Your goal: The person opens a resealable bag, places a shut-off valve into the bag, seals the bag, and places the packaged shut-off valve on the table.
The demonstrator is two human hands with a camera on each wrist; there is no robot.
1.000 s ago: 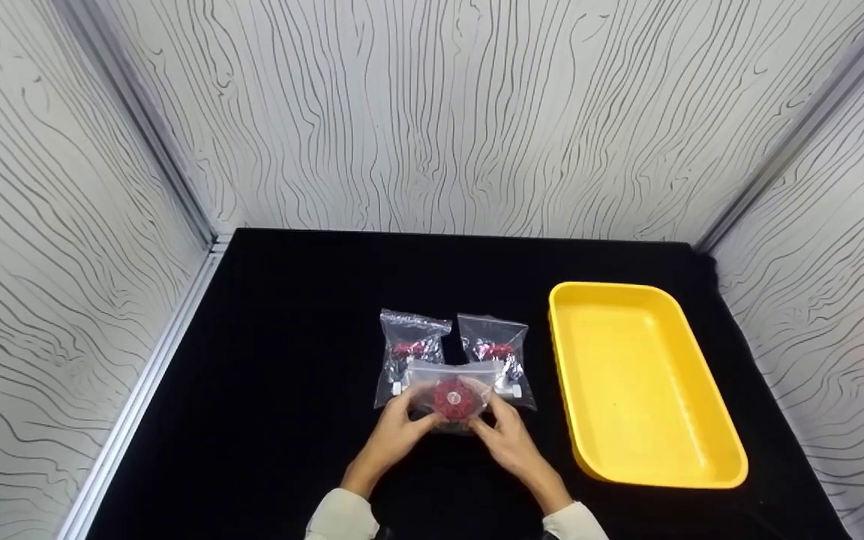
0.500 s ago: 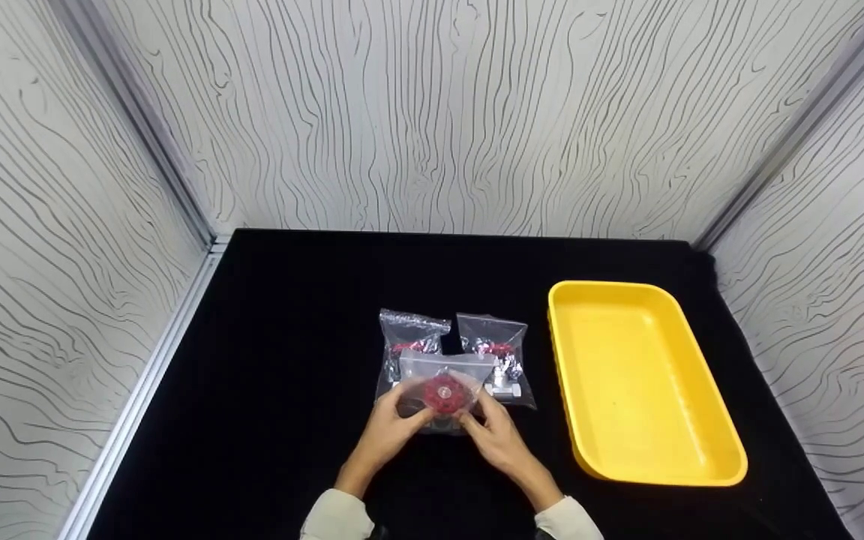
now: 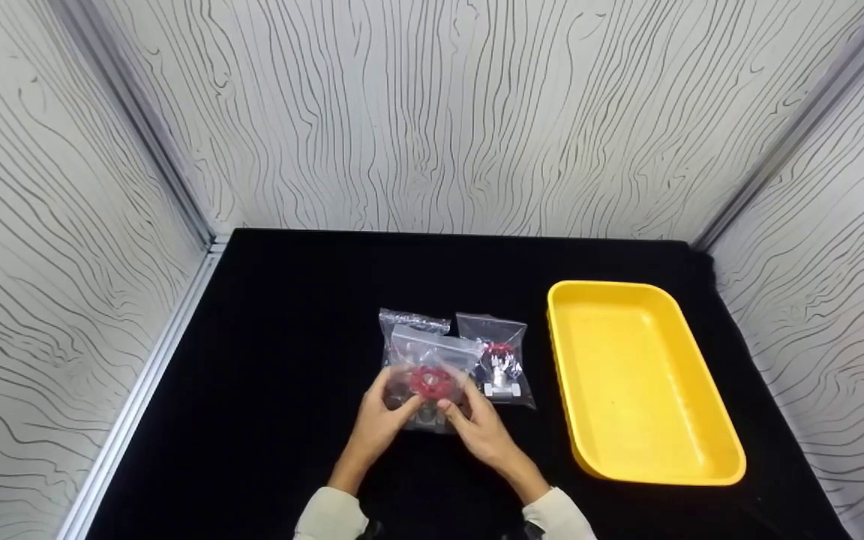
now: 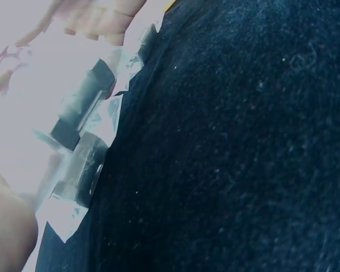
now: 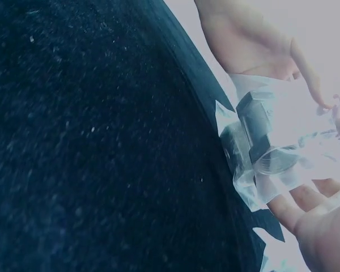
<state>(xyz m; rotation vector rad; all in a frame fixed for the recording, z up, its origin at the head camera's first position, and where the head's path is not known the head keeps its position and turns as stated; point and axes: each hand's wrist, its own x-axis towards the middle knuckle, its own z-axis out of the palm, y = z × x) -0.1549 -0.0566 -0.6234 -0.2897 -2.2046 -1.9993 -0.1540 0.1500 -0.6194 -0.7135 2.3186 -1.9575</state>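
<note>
Between both hands is a clear zip bag holding a metal valve with a red handwheel [image 3: 432,382], tilted so that the wheel faces up. My left hand [image 3: 373,424] grips its left side, thumb near the wheel. On the right side my right hand [image 3: 483,429] grips it the same way. The valve's grey hexagonal-ended body [image 4: 82,105] shows through the plastic in the left wrist view. A second bag [image 3: 413,321] lies behind, largely hidden by the held one. A third bagged valve [image 3: 503,375] lies to the right, its red wheel visible.
A deep yellow tray [image 3: 634,382] stands on the right of the black cloth [image 3: 289,300]. Patterned white panels [image 3: 432,112] wall in the back and sides, with a metal rail [image 3: 147,397] along the left edge.
Both hands have shifted slightly left with the bagged valve. The bag's top has tipped and moved left, covering more of the left bag and uncovering the right one.
</note>
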